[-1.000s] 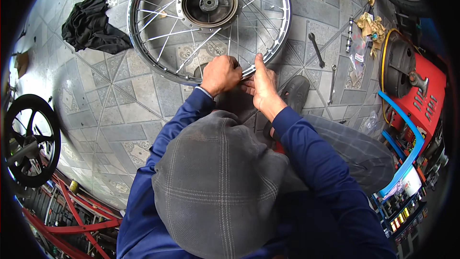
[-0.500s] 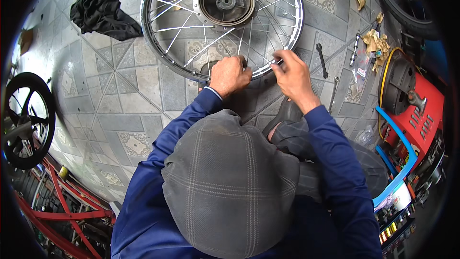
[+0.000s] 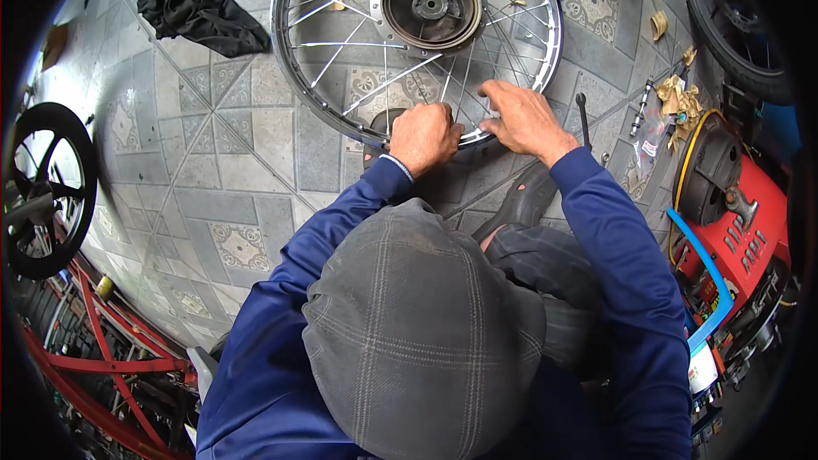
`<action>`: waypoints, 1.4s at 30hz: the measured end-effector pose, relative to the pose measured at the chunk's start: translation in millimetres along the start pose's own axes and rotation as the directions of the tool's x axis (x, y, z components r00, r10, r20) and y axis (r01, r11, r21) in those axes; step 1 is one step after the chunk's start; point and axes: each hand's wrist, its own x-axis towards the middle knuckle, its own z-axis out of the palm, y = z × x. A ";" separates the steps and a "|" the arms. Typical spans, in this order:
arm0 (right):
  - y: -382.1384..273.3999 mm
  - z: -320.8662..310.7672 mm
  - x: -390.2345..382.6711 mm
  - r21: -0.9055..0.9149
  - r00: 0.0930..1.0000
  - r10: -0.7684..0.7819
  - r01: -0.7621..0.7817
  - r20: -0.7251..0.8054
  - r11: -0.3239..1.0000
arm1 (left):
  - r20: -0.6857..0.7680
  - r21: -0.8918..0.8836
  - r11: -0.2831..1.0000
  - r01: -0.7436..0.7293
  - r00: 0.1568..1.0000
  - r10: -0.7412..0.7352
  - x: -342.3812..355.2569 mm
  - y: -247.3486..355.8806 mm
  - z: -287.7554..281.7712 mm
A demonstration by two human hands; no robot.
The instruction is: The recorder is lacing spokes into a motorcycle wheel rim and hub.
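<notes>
A spoked motorcycle wheel (image 3: 430, 5) lies flat in front of me, its round hub drum facing up and its thin spokes running out to a shiny metal rim (image 3: 285, 51). My left hand (image 3: 423, 140) is closed over the near part of the rim, knuckles up; its fingertips are hidden beneath. Just to its right, my right hand (image 3: 525, 123) hovers at the rim's near right edge. Thumb and forefinger are apart there, with nothing visible between them. Some spokes cross one another close to both hands.
A wrench (image 3: 583, 119) lies right of the wheel, near crumpled brown paper (image 3: 679, 99) and a metal shaft (image 3: 641, 109). A black cloth (image 3: 200, 8) is at far left. A red machine (image 3: 750, 221) stands at right, a black wheel (image 3: 53, 192) at left.
The wheel and floor sit farther right in the picture. My right thumb and forefinger, close together around something small and shiny before, are now apart. My left hand stays on the rim.
</notes>
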 end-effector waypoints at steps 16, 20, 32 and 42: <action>-4.9 6.4 -2.1 -0.036 0.997 -0.027 0.024 -0.070 0.999 | -0.048 0.043 0.998 -0.042 0.998 0.044 -2.2 2.2 3.6; -6.0 9.4 1.4 -0.056 1.000 0.000 0.000 0.002 0.998 | -0.048 0.068 0.997 -0.043 0.998 0.046 -4.0 4.0 3.4; -20.5 32.5 -4.0 -0.279 0.921 -0.114 0.006 -0.373 0.960 | -0.685 0.412 0.909 -0.066 0.635 0.356 -9.5 -26.8 -64.8; 48.5 -13.2 -1.7 -0.537 0.941 -0.087 -0.109 -0.326 0.837 | -0.421 0.011 0.970 -0.244 0.879 0.226 5.1 -14.7 -28.2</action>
